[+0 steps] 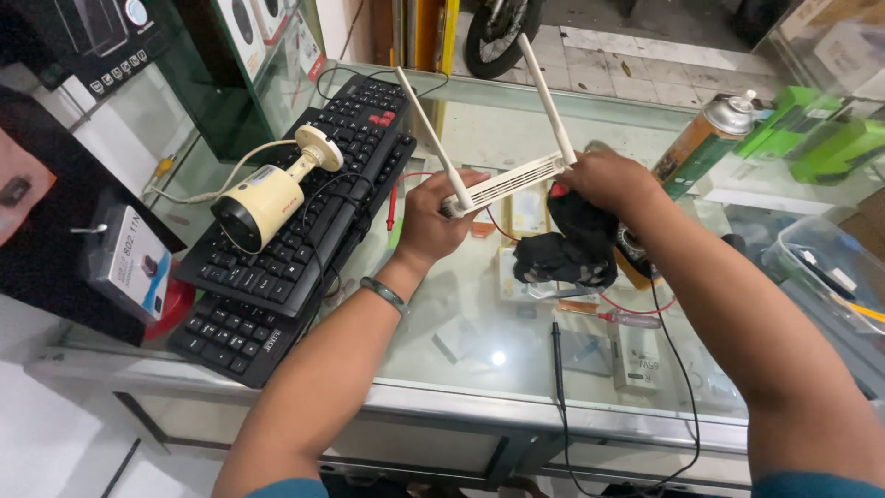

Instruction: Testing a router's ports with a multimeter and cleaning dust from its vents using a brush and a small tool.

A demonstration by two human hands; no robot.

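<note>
Both hands are up over the glass counter, and between them is a white router with two antennas pointing up and away. The left hand is clamped around the router's left end, thumb on top. The right hand grips the router's right end, fingers closed on a black cloth that hangs down below the router. Left of the router, a cream security camera lies on two stacked black keyboards. Right of the router stands a spray can, near the right hand.
</note>
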